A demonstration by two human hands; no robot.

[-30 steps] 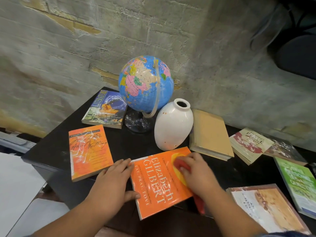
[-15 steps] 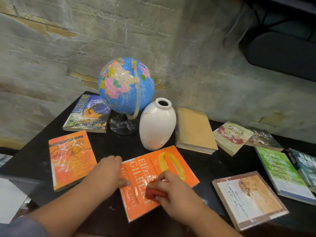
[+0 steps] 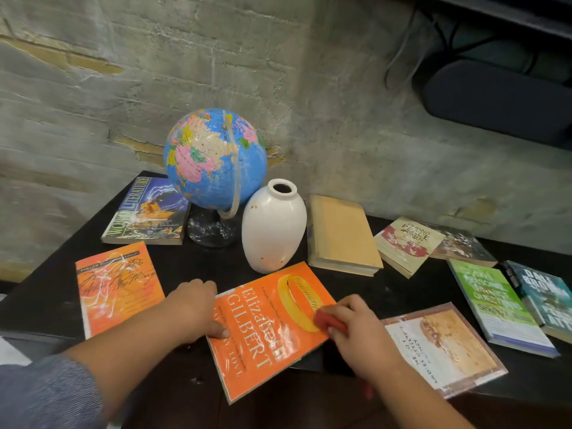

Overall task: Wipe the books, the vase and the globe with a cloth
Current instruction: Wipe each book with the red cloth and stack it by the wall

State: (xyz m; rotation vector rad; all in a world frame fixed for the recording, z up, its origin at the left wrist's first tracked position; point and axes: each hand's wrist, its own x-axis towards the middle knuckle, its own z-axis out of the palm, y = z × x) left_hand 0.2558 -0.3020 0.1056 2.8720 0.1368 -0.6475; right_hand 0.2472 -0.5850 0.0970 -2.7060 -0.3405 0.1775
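- Step in hand, as I read it: wiping the cover of the Gilbert book (image 3: 263,335), which lies flat on the tabletop (image 3: 198,267) at lower centre of the frame, just in front of the vase (image 3: 272,227).
- Right hand (image 3: 359,332): fingers clenched around the red cloth (image 3: 328,320), cloth pressed on the cover's right edge, near the yellow ring graphic.
- Left hand (image 3: 193,308): at the book's left edge, thumb down on the cover, other fingers curled. It grasps the edge as a brace. I can't tell whether the fingers tuck under.
- Doing it well, my call:
  - Run long strokes spine to fore-edge, with overlap.
  - Glossy cover glare suggests it will slide, so hold the left-hand brace firm.
  - Stop short of the vase. It stands near the book's far corner and looks easy to tip.
- Not yet wiped, by my guess: the globe (image 3: 213,159) at upper centre, the vase beside it, and the other books.
- Readable text:
  - Gilbert cover: "Elizabeth GILBERT" and "Committed" inside the ring. The smaller lines are too blurred.
  - Blue book (image 3: 148,212), left of the globe: "WORLD LITERATURE".
  - Cream book (image 3: 408,243), right of centre: "FILIPINO PEACE WOMEN".
  - Far-right dark book (image 3: 548,292): looks like "DALE BROWN", partly cut off.
  - Green book (image 3: 495,301) and orange book (image 3: 117,283) at left: lettering not legible.
  - Tan hardcover (image 3: 342,233): blank.
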